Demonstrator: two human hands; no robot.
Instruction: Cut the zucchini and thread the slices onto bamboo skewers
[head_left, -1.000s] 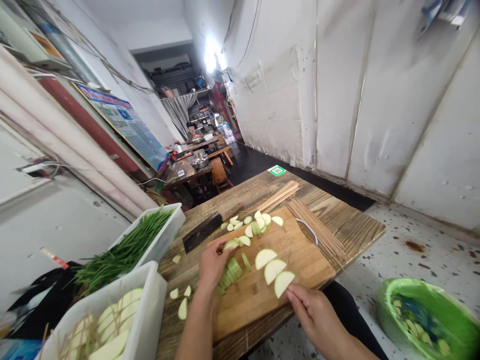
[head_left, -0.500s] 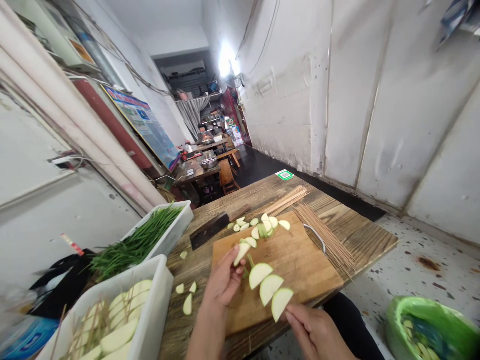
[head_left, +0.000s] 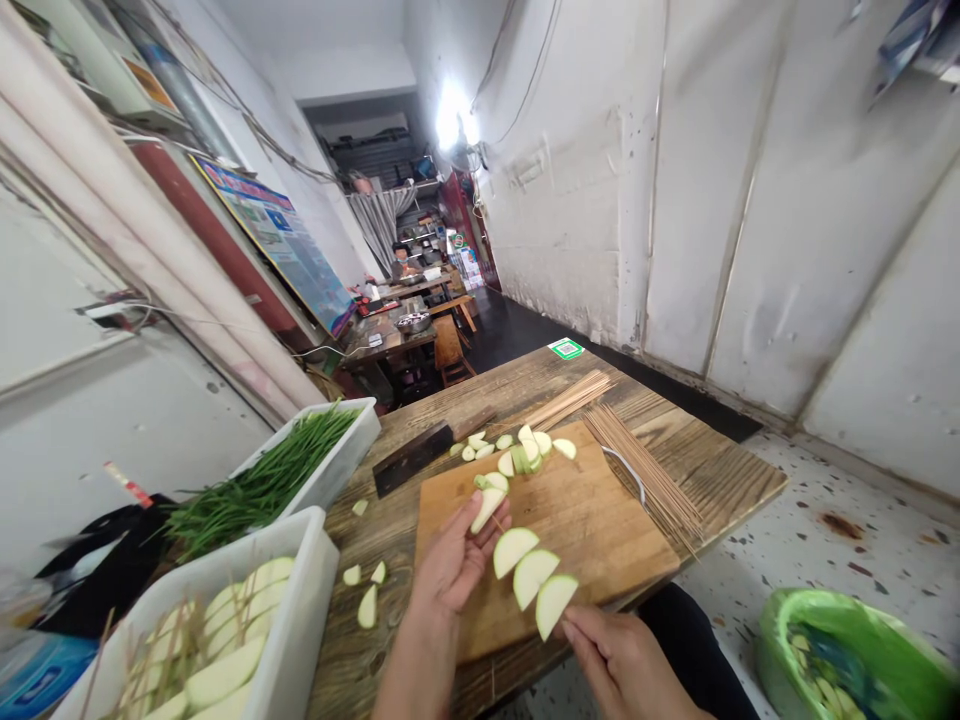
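My left hand (head_left: 454,565) is closed on a pale green vegetable slice (head_left: 486,508), held just above the wooden cutting board (head_left: 592,520). My right hand (head_left: 619,655) pinches the near end of a thin skewer that carries three half-round slices (head_left: 531,578) in a row over the board. More cut slices (head_left: 517,450) lie at the board's far edge. A dark cleaver (head_left: 420,452) rests on the wooden table (head_left: 712,465) behind the board.
Two bundles of bamboo skewers (head_left: 645,465) lie right of the board. A white tub of green chives (head_left: 300,465) and a white tub of skewered slices (head_left: 225,640) stand at left. A green-lined bin (head_left: 847,650) sits on the floor at right. Loose slices (head_left: 367,600) lie on the table.
My left hand lifted a slice off the board and brought it toward the skewer's tip. The skewer with its three slices rose slightly in my right hand.
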